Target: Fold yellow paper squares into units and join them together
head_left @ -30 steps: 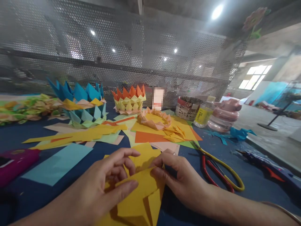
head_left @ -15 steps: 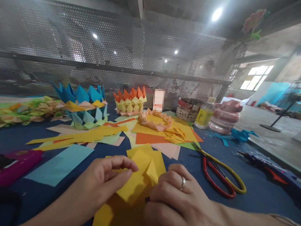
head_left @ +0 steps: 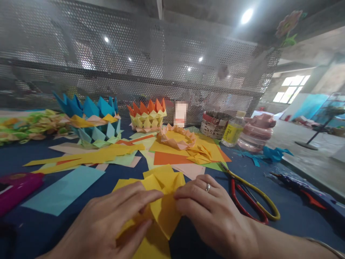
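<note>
A folded sheet of yellow paper [head_left: 167,212] stands partly raised between my two hands, over more yellow paper [head_left: 155,246]. My right hand [head_left: 207,205], with a ring on one finger, pinches the folded sheet's right edge. From the left, my left hand [head_left: 115,216] arches over the yellow paper. Its index fingertip reaches the fold, and its thumb is spread apart lower down. A light blue paper sheet [head_left: 64,189] lies left of my left hand. Scissors [head_left: 249,194] with red and yellow handles lie beside my right hand, partly behind the wrist.
A magenta tool [head_left: 20,189] lies far left, a dark blue glue gun [head_left: 304,190] far right. Behind are a blue paper crown [head_left: 90,108], an orange and yellow crown [head_left: 148,115], a pink paper ring [head_left: 178,138], yellow strips [head_left: 88,156], a bottle [head_left: 233,131] and a pink jug [head_left: 256,133].
My left hand has moved down and forward over the paper. My right hand has turned and now pinches the paper's edge. The yellow flap between them has been opened out and shifted.
</note>
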### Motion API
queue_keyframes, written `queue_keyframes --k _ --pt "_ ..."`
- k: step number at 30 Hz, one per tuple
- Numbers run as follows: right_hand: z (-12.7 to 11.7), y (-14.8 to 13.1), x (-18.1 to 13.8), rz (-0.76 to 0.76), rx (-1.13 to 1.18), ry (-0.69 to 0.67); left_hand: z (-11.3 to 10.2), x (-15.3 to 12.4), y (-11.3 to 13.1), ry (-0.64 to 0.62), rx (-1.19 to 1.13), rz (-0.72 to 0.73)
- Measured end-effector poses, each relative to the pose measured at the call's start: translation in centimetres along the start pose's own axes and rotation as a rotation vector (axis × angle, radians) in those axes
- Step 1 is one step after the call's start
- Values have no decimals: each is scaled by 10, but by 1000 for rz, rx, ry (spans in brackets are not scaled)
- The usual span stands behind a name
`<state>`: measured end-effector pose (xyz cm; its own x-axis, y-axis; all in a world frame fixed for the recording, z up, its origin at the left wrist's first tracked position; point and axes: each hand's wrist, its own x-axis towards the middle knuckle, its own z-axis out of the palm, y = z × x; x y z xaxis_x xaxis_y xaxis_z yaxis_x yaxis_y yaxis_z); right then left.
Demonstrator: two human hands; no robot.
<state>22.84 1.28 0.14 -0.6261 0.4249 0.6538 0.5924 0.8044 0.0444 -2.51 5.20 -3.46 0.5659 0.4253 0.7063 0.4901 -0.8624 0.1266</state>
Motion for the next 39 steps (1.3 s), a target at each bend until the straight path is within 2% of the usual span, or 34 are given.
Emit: queue_keyframes --k 4,7,9,13,17,24,28,31,34,39 --pt "4 3 -2 77 121 -22 -6 2 0 39 147 126" --pt "3 2 -2 124 213 -76 -8 1 0 118 230 218" --pt "2 2 -1 136 249 -104 -8 0 3 116 250 225" --pt "4 2 -1 136 262 -160 -4 0 6 9 182 174" --pt "3 3 -2 132 249 -206 1 -4 3 -26 100 172" --pt "-9 0 3 145 310 -322 6 -9 -1 -50 -5 207" --pt "-10 4 6 155 413 -360 7 -2 -1 -5 -99 269" --pt "-4 9 5 168 495 -351 7 3 0 26 -136 268" --pt "3 10 2 223 585 -278 7 3 0 25 -144 289" --pt "10 3 5 424 601 -253 8 2 1 44 -188 291"
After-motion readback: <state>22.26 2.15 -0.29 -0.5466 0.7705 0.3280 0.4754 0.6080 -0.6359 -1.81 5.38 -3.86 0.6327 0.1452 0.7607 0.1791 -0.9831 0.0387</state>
